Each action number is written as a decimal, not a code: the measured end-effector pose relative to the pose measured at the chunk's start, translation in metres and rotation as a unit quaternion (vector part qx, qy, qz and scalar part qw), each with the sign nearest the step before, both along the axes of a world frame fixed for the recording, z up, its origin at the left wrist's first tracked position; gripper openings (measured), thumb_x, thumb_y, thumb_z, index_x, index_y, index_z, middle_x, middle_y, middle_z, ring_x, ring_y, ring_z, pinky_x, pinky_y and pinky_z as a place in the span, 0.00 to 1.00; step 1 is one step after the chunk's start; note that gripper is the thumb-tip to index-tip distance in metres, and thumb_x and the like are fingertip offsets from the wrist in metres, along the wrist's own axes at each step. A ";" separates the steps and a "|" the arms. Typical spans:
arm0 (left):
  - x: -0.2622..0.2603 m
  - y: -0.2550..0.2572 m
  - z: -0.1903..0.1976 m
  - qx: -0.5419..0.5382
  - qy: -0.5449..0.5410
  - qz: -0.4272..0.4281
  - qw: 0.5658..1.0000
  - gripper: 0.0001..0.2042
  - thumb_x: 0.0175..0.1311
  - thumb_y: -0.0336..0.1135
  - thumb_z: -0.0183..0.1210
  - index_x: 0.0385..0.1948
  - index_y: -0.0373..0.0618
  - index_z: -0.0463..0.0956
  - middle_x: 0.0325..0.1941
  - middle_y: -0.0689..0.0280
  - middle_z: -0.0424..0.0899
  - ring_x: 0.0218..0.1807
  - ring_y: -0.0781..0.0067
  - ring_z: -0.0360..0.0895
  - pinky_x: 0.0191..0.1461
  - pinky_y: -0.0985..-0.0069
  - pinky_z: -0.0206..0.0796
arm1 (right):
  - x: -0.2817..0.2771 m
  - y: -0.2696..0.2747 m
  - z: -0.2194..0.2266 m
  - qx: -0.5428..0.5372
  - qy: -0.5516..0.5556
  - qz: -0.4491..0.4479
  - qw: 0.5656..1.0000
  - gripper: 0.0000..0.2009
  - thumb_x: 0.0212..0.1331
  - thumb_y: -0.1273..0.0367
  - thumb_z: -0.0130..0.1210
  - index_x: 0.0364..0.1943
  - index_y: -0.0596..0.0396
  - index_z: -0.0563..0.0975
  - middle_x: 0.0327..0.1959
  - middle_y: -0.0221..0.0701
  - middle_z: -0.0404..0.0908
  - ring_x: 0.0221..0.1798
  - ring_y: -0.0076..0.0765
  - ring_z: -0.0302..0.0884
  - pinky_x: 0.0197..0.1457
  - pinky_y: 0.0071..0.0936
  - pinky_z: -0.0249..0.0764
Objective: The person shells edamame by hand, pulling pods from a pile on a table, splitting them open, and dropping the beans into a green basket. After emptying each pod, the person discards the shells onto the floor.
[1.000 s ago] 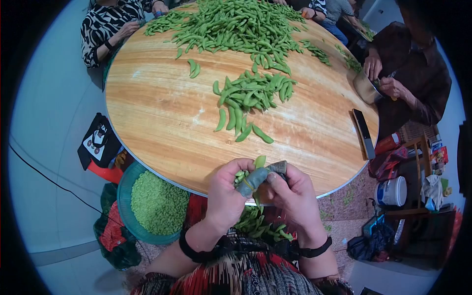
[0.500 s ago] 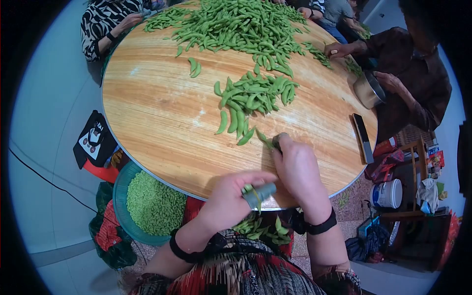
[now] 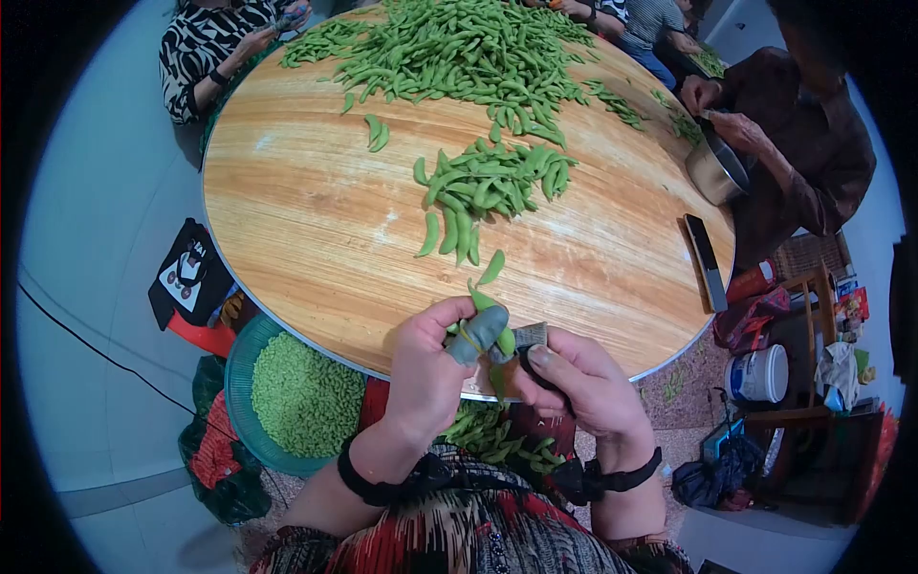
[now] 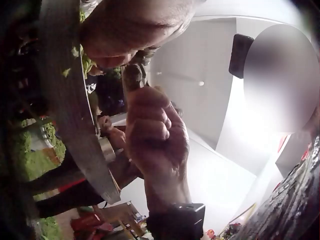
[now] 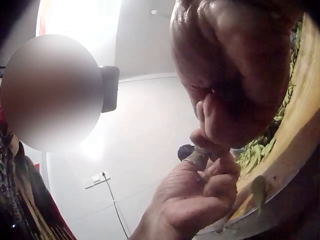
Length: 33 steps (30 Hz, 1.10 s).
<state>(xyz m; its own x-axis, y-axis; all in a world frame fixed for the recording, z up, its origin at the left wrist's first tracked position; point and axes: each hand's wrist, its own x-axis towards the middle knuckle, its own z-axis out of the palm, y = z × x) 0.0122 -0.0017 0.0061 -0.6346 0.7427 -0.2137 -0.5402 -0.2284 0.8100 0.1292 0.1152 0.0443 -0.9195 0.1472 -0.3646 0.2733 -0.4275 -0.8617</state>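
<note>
Over the table's near edge, my left hand (image 3: 426, 368) pinches a green pod (image 3: 481, 300) between its fingers; the thumb wears a grey-green cover (image 3: 485, 327) with a yellow band. Close at its right, my right hand (image 3: 591, 381) grips a small dark tool with a flat greyish blade (image 3: 531, 335), which touches or nearly touches the pod. A loose pod (image 3: 491, 267) lies just beyond the hands, below a small pile of pods (image 3: 488, 182). In the right wrist view the hands meet, and the fingers hide most of the pod.
A large pod heap (image 3: 459, 48) covers the table's far side. A dark phone-like object (image 3: 706, 262) lies at the right edge. A teal basket of shelled beans (image 3: 306, 397) stands lower left. More pods (image 3: 502, 438) lie on the lap. Other people sit around, one with a metal pot (image 3: 717, 170).
My right hand went out to the pods on the table and came back beside my left hand. A pod now sticks up from the left fingers. The person at right drew a hand back to the pot.
</note>
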 end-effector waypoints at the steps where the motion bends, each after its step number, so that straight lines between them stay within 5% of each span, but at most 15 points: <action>1: 0.002 0.000 -0.001 0.000 0.001 -0.001 1.000 0.08 0.58 0.30 0.58 0.36 0.38 0.75 0.29 0.69 0.78 0.20 0.91 0.61 0.20 0.92 0.46 | 0.000 -0.002 0.000 0.000 0.001 -0.001 1.000 0.10 0.67 0.66 0.40 0.33 0.56 0.70 0.21 0.21 0.67 0.19 0.12 0.56 0.20 0.11 0.53; 4: 0.006 0.000 -0.002 -0.008 0.063 0.003 0.998 0.07 0.59 0.31 0.57 0.34 0.38 0.74 0.28 0.70 0.77 0.20 0.91 0.61 0.21 0.91 0.48 | 0.000 -0.007 -0.003 0.105 -0.030 -0.033 0.993 0.08 0.67 0.67 0.41 0.34 0.55 0.70 0.20 0.22 0.67 0.17 0.11 0.53 0.18 0.11 0.50; 6: 0.002 -0.006 0.002 0.054 -0.013 -0.108 0.993 0.06 0.60 0.30 0.55 0.33 0.38 0.73 0.27 0.72 0.74 0.21 0.91 0.62 0.23 0.91 0.51 | 0.003 -0.007 -0.008 -0.085 0.005 -0.027 0.996 0.08 0.66 0.66 0.42 0.34 0.54 0.71 0.19 0.21 0.67 0.15 0.11 0.53 0.16 0.10 0.49; 10: -0.003 -0.010 0.001 0.095 -0.042 -0.194 0.976 0.05 0.61 0.31 0.54 0.32 0.38 0.72 0.25 0.74 0.72 0.22 0.92 0.61 0.23 0.91 0.51 | 0.007 -0.007 -0.012 -0.215 -0.017 -0.030 0.976 0.08 0.65 0.66 0.44 0.34 0.55 0.72 0.18 0.21 0.67 0.15 0.11 0.54 0.16 0.10 0.49; 12: 0.005 -0.005 0.004 0.043 0.045 -0.114 0.992 0.06 0.60 0.31 0.56 0.32 0.39 0.72 0.26 0.73 0.73 0.24 0.90 0.64 0.26 0.89 0.56 | 0.005 -0.012 -0.018 -0.002 -0.006 -0.065 0.998 0.08 0.64 0.67 0.45 0.33 0.55 0.73 0.18 0.21 0.68 0.15 0.11 0.55 0.17 0.10 0.50; 13: 0.006 -0.003 0.002 0.043 0.045 -0.113 0.992 0.06 0.60 0.31 0.56 0.32 0.39 0.72 0.26 0.73 0.73 0.24 0.90 0.64 0.26 0.89 0.56 | 0.004 -0.015 -0.020 -0.002 -0.006 -0.064 0.998 0.08 0.64 0.67 0.45 0.33 0.55 0.73 0.18 0.21 0.68 0.15 0.11 0.55 0.17 0.10 0.50; 15: 0.007 0.000 -0.005 -0.019 0.293 -0.058 0.954 0.06 0.59 0.31 0.57 0.32 0.40 0.73 0.28 0.71 0.75 0.28 0.88 0.68 0.30 0.88 0.61 | 0.001 -0.022 -0.022 0.313 0.054 -0.125 0.940 0.08 0.64 0.67 0.47 0.32 0.56 0.73 0.17 0.21 0.69 0.15 0.11 0.54 0.17 0.10 0.50; 18: 0.002 0.000 -0.006 -0.007 0.337 -0.055 0.940 0.06 0.58 0.30 0.58 0.34 0.40 0.73 0.31 0.70 0.77 0.31 0.86 0.70 0.33 0.86 0.65 | 0.001 -0.016 -0.023 0.212 0.046 -0.137 0.967 0.08 0.63 0.68 0.47 0.29 0.56 0.73 0.17 0.21 0.69 0.15 0.10 0.54 0.16 0.11 0.50; 22: -0.009 -0.008 0.000 -0.019 0.317 -0.110 0.942 0.09 0.57 0.28 0.57 0.39 0.39 0.74 0.31 0.71 0.77 0.30 0.87 0.70 0.32 0.87 0.64 | 0.004 -0.009 -0.013 0.044 0.004 -0.109 0.993 0.09 0.64 0.68 0.46 0.28 0.56 0.73 0.17 0.20 0.69 0.14 0.10 0.55 0.16 0.12 0.51; 24: -0.015 -0.013 -0.003 0.010 0.119 -0.195 0.974 0.14 0.58 0.28 0.56 0.46 0.38 0.73 0.30 0.71 0.77 0.29 0.88 0.69 0.31 0.87 0.63 | 0.005 -0.009 -0.013 -0.068 -0.010 -0.104 0.992 0.10 0.64 0.67 0.47 0.27 0.56 0.73 0.17 0.19 0.68 0.14 0.10 0.55 0.16 0.13 0.50; 28: -0.012 -0.011 -0.002 0.080 0.032 -0.158 0.984 0.18 0.57 0.26 0.56 0.52 0.38 0.71 0.31 0.73 0.76 0.28 0.89 0.68 0.29 0.88 0.61 | 0.004 0.001 -0.012 0.121 -0.054 -0.019 0.991 0.10 0.63 0.66 0.48 0.27 0.55 0.73 0.17 0.19 0.68 0.15 0.10 0.56 0.17 0.12 0.50; 30: -0.012 -0.010 0.008 -0.055 0.326 -0.113 0.937 0.20 0.57 0.27 0.56 0.54 0.41 0.69 0.29 0.70 0.76 0.27 0.86 0.69 0.30 0.84 0.63 | -0.003 0.008 -0.015 0.218 0.005 -0.159 0.963 0.10 0.63 0.66 0.49 0.26 0.55 0.73 0.16 0.18 0.68 0.16 0.11 0.57 0.18 0.12 0.51; 33: -0.005 -0.005 0.007 -0.056 0.482 -0.030 0.874 0.20 0.57 0.27 0.55 0.54 0.44 0.70 0.26 0.66 0.75 0.27 0.81 0.71 0.32 0.79 0.66 | -0.013 0.005 -0.001 0.141 0.009 -0.110 0.984 0.10 0.63 0.66 0.49 0.26 0.55 0.73 0.17 0.19 0.68 0.17 0.11 0.58 0.19 0.12 0.52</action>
<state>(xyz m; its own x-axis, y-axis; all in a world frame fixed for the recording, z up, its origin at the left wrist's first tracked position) 0.0075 -0.0065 0.0130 -0.5208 0.7890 0.3261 0.3975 -0.1139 0.9105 0.1164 0.1198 0.0431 -0.8601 0.4362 -0.2644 0.1846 -0.2170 -0.9586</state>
